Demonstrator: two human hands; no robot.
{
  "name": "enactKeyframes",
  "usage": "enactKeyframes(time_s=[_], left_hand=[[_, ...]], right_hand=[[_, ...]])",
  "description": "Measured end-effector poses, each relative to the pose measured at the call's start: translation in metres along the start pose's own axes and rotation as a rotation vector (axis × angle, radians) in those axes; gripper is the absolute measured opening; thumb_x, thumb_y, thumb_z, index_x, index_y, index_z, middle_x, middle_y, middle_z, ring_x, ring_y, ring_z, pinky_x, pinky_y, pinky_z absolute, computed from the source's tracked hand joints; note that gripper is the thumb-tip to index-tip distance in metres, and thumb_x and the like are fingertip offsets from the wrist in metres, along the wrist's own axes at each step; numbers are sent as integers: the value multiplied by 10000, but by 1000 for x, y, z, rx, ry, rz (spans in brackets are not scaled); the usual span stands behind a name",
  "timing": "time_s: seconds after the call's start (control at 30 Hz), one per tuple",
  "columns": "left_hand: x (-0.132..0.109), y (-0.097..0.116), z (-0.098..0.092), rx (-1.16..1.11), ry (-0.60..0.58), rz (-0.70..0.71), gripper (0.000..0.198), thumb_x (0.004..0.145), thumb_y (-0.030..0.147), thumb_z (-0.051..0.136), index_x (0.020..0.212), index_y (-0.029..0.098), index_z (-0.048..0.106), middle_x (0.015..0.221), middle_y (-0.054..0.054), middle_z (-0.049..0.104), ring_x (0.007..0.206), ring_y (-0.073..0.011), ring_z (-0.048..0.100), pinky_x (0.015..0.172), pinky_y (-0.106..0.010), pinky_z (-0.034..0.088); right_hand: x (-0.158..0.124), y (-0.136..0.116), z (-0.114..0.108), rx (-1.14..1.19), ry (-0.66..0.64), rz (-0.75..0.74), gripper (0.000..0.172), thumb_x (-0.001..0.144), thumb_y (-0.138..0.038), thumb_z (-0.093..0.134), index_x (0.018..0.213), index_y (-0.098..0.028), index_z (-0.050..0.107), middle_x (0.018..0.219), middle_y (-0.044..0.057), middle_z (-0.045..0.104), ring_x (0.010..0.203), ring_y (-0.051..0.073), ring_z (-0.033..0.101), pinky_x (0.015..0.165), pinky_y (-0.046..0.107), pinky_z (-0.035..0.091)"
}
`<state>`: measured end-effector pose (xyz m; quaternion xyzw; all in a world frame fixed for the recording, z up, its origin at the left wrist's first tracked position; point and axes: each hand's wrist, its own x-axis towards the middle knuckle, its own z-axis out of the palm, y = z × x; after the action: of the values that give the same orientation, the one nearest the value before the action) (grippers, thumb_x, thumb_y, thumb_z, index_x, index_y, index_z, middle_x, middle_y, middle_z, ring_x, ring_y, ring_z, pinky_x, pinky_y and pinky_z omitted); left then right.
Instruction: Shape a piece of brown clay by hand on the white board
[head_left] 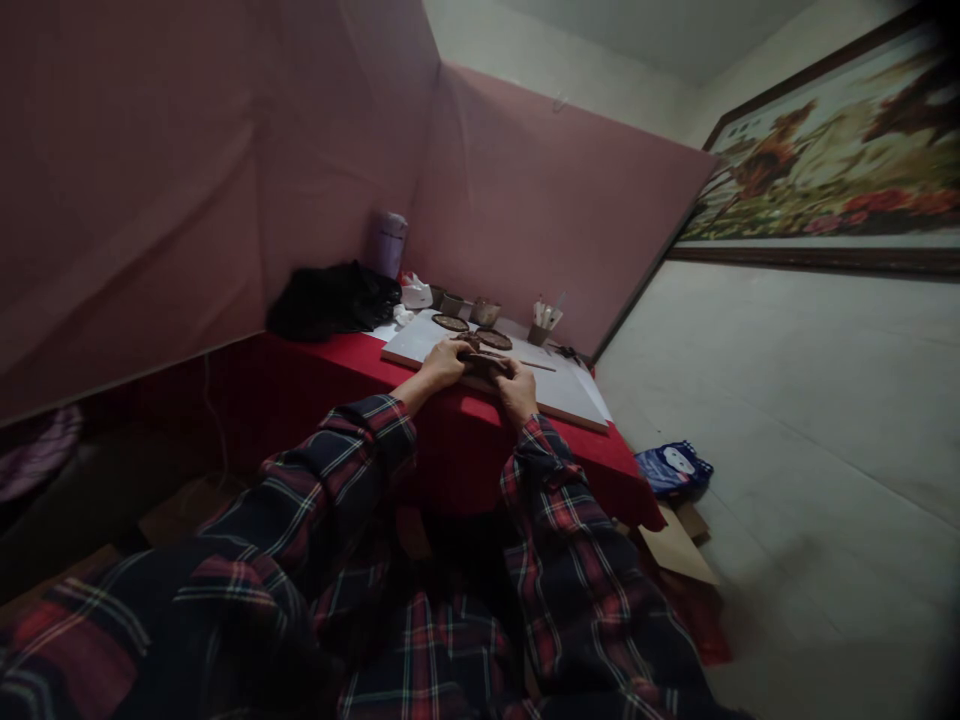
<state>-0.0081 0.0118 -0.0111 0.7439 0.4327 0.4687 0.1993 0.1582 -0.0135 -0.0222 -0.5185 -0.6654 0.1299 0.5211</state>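
Note:
My left hand and my right hand meet over a dark brown lump, probably clay, at the near edge of a white board. Both hands curl round the lump with closed fingers. Two flat brown discs lie on the board just beyond it, one at the far left and one nearer the middle. A thin wooden stick lies to the right of my right hand. Both arms wear plaid sleeves.
The board rests on a table with a red cloth. A black bag, a purple cup, small bowls and a tool cup stand behind. Pink panels enclose it. A blue pack and cardboard lie on the floor.

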Motion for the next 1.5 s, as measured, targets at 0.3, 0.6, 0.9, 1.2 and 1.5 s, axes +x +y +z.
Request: enactKeyframes(time_s=[0.3, 0.6, 0.9, 1.2, 1.5], left_hand=[[0, 0, 0, -13, 4, 13, 269, 683, 181, 599, 915, 148, 731, 845, -23, 706, 810, -171, 613, 755, -260, 468], [-1, 1, -1, 22, -14, 8, 292, 671, 193, 609, 935, 135, 722, 860, -34, 699, 808, -179, 615, 744, -263, 464], [-1, 3, -2, 52, -18, -2, 293, 660, 164, 617, 935, 152, 717, 860, -32, 698, 809, -180, 615, 735, -263, 463], [-3, 6, -3, 49, -25, 5, 256, 678, 161, 610, 911, 151, 717, 846, -32, 693, 799, -180, 616, 737, -265, 464], [-2, 3, -2, 67, -10, 28, 279, 677, 155, 615, 934, 161, 725, 869, -40, 695, 819, -186, 611, 763, -277, 471]], right_hand=[[1, 5, 2, 13, 6, -19, 226, 736, -318, 578, 903, -204, 679, 906, 20, 719, 856, 198, 642, 836, 330, 498], [1, 4, 2, -20, 15, -28, 226, 739, -332, 579, 898, -204, 678, 892, 30, 720, 856, 209, 639, 826, 334, 493], [2, 4, 2, -37, 16, -29, 224, 727, -314, 578, 900, -208, 673, 893, 25, 715, 853, 207, 632, 830, 337, 492], [1, -1, 0, -54, 17, -1, 230, 732, -309, 576, 909, -200, 673, 905, 35, 713, 864, 213, 635, 842, 342, 485], [0, -1, 1, -61, 18, -15, 206, 742, -312, 577, 888, -199, 668, 873, 32, 712, 842, 209, 632, 824, 342, 491]])
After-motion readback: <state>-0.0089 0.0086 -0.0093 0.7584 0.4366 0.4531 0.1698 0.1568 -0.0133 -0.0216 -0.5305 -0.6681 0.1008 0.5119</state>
